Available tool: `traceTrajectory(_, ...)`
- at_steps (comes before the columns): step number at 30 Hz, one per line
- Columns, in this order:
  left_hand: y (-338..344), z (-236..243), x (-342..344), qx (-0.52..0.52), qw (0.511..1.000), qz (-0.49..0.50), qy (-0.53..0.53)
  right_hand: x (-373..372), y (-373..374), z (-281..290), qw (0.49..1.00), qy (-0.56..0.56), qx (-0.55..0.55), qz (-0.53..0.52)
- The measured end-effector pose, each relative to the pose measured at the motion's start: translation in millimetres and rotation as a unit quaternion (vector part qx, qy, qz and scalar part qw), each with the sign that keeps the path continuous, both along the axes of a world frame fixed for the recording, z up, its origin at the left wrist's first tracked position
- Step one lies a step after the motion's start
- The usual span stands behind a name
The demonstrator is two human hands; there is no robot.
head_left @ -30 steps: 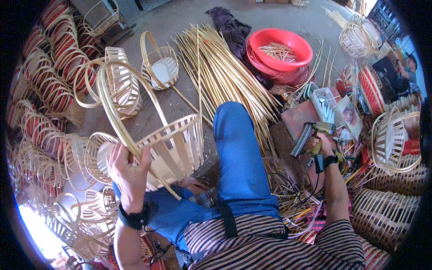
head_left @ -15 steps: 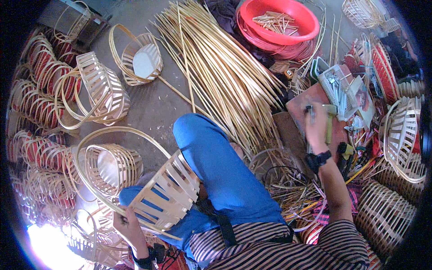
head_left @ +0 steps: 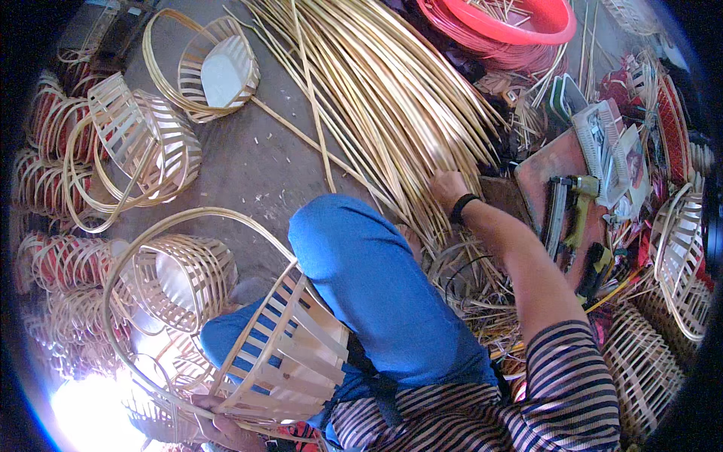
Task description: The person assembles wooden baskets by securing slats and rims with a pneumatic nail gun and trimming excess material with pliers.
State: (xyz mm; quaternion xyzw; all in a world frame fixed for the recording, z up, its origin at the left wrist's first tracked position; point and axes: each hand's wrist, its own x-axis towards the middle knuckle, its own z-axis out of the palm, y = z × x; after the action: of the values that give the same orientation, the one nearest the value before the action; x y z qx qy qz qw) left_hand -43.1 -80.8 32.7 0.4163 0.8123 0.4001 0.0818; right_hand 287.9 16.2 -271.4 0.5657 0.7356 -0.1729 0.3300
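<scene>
A woven wood-strip basket (head_left: 290, 343) with a tall hoop handle (head_left: 124, 260) rests tilted in my lap against my blue-trousered leg. My left hand (head_left: 222, 428) grips it by the rim near the handle's lower end; shade partly hides the fingers. My right hand (head_left: 449, 187) is stretched forward onto the near end of a long bundle of cane sticks (head_left: 376, 83). Its fingers are curled down among the sticks, their tips hidden. Right of that arm, a green-bodied staple gun (head_left: 576, 211) lies untouched on a reddish board (head_left: 557, 162).
Finished-looking baskets (head_left: 151, 147) stand on the left, with another handled basket (head_left: 218, 71) farther back. A red basin (head_left: 520, 22) holds short sticks. A white plastic tray (head_left: 602, 147) sits by the board, and cane scraps (head_left: 482, 290) lie beside my right knee. More baskets (head_left: 640, 361) crowd the right.
My right hand has gone from beside the staple gun on the board leftward to the cane bundle. The basket in my lap has shifted slightly right and tipped, with my left hand now lower.
</scene>
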Motion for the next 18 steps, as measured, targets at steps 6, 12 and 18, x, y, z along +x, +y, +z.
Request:
traceTrajectory(6,2,-4,-6,-0.007,1.000,-0.024,0.009,27,-10,-6,0.961,0.099,0.054,-0.254)
traceTrajectory(12,1,-4,-8,-0.010,0.999,-0.041,0.012,12,-34,-33,0.890,0.161,0.084,-0.418)
traceTrajectory(18,2,-6,-9,0.000,0.998,-0.053,0.018,-21,-41,-36,0.788,0.221,0.099,-0.566)
